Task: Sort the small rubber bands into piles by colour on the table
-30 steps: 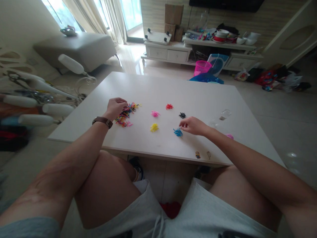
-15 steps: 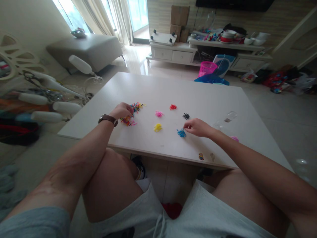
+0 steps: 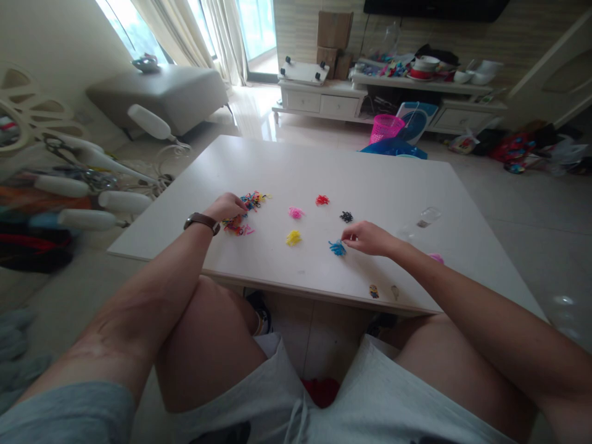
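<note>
My left hand (image 3: pixel 228 207), with a dark watch on its wrist, reaches into a pile of mixed coloured rubber bands (image 3: pixel 253 200). Its fingers are drawn together among the bands, and their tips are partly hidden. My right hand (image 3: pixel 369 238) has its fingers pinched at the edge of a small blue heap of rubber bands (image 3: pixel 337 248); whatever is in the pinch is too small to make out. Between the hands lie heaps sorted by colour: pink bands (image 3: pixel 296 213), yellow bands (image 3: pixel 293 237), red bands (image 3: pixel 322 200) and black bands (image 3: pixel 346 216).
All this lies on a white table (image 3: pixel 277 166). Near its front edge are a small cartoon figure (image 3: pixel 374 291) and a small pale piece (image 3: pixel 394 292). A clear plastic container (image 3: pixel 430 214) lies to the right, and a pink item (image 3: pixel 436 258) is partly behind my right forearm.
Both hands stay in nearly the same places, and the heaps look unchanged. The whole view has shifted very slightly.
</note>
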`<move>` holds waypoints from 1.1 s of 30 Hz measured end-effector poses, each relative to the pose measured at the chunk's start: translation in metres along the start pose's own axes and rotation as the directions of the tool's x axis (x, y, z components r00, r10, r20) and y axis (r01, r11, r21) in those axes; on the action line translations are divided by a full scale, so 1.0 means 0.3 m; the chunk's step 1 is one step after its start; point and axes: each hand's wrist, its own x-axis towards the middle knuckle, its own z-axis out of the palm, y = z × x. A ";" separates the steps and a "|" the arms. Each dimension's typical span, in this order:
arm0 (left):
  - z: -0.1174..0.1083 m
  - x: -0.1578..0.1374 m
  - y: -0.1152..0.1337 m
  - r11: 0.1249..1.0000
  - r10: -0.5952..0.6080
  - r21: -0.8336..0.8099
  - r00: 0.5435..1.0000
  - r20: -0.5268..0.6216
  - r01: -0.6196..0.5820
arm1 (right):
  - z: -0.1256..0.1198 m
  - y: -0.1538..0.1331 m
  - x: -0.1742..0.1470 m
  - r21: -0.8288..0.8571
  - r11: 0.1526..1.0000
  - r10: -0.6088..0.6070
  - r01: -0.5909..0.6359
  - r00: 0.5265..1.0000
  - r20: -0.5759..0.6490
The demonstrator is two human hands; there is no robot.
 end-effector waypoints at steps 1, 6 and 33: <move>-0.003 0.002 0.000 0.998 0.015 0.063 1.000 0.006 -0.015 | 0.000 -0.001 0.000 -0.002 1.000 -0.002 0.002 1.000 0.002; -0.015 -0.002 0.001 0.990 0.062 0.129 0.998 0.009 -0.062 | 0.001 0.000 0.000 -0.022 1.000 -0.005 0.005 1.000 0.015; 0.014 0.016 -0.005 0.987 0.067 0.151 0.994 -0.086 -0.054 | 0.013 0.004 0.001 -0.006 1.000 -0.012 0.012 1.000 0.028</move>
